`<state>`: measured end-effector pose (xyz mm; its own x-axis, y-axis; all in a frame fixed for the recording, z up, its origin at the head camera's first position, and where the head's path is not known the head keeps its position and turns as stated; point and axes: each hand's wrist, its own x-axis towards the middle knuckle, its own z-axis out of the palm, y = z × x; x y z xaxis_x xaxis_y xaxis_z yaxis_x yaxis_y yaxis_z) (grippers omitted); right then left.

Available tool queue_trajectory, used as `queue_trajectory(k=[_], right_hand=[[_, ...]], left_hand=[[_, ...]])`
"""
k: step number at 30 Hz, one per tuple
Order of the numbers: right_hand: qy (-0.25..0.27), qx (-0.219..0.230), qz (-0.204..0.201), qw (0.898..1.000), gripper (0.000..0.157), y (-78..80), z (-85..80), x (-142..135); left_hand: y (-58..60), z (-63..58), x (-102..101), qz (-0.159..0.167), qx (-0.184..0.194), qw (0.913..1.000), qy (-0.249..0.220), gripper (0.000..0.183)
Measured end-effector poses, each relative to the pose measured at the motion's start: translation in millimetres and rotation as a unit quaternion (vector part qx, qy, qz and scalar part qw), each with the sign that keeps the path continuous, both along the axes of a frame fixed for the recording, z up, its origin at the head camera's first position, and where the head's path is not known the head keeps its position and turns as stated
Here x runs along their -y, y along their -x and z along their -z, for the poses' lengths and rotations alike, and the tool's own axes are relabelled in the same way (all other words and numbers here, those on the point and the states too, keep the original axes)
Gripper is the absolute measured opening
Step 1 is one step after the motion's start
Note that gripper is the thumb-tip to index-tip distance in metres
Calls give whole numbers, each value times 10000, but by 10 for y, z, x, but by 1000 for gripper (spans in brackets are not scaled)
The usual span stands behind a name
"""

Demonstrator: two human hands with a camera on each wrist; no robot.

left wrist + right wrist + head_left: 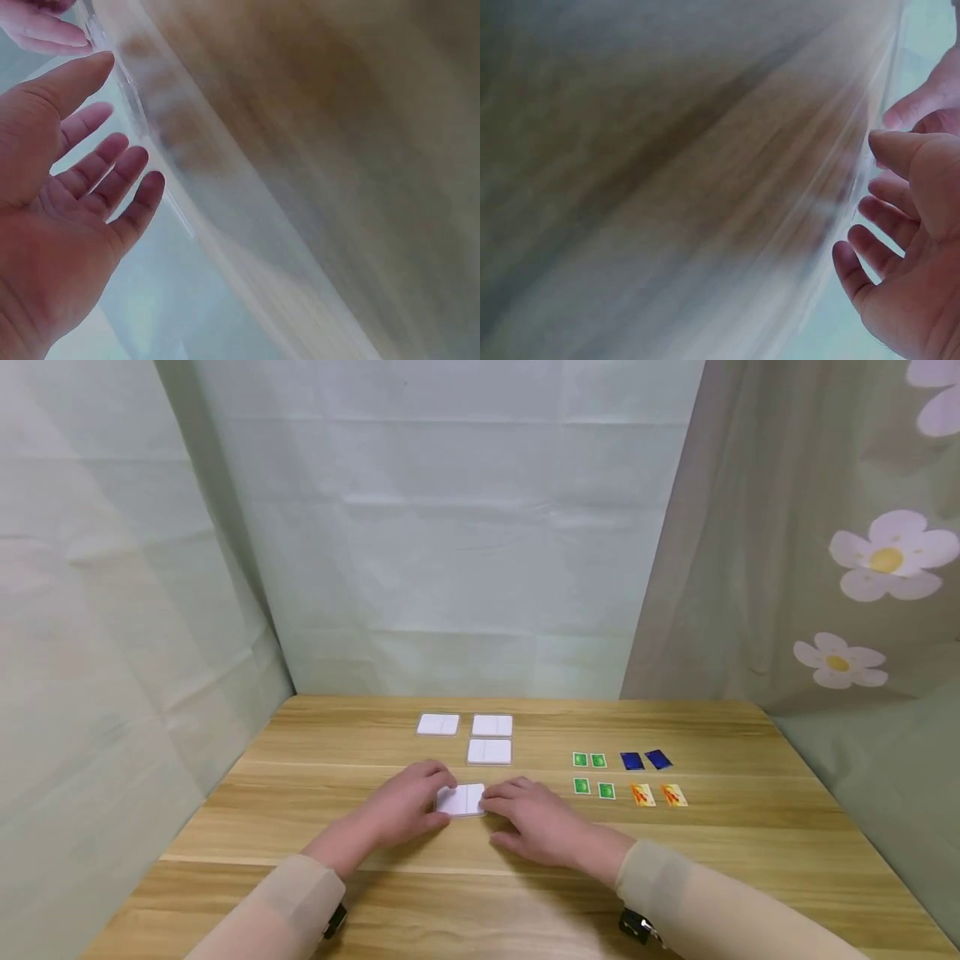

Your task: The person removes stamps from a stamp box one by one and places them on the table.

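Observation:
A white rectangular card [461, 800] with a line across its middle and a clear-looking border lies flat on the wooden table. On its left side rests my left hand [411, 803], thumb near the close edge and fingers near the far corner. My right hand [536, 820] touches its right edge with the fingertips. Both wrist views show loosely extended fingers on the left hand [67, 172] and the right hand [915, 232]; the card is hard to make out there. Three similar white cards lie beyond: one at left [438, 724], two stacked in a column [492, 725] [490, 752].
To the right lie several small green cards [581, 760], two dark blue cards [632, 762] and two orange-and-yellow cards [642, 795]. Pale curtains [450, 543] hang behind and beside the wooden table [300, 777], with flowers on the right one.

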<state>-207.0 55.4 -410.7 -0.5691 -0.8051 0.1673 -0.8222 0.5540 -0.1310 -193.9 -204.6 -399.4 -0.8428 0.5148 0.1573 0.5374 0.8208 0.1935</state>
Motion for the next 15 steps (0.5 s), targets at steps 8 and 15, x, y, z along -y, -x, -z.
queue_trajectory(k=[8,15], right_hand=[[-227,-193,-74,9995,52,-49,4,22],[-264,-205,-40,9994,54,-70,-26,72]], left_hand=[[-288,-65,34,-93,-461,9980,428,41],[-387,-80,44,-216,-489,9965,640,42]])
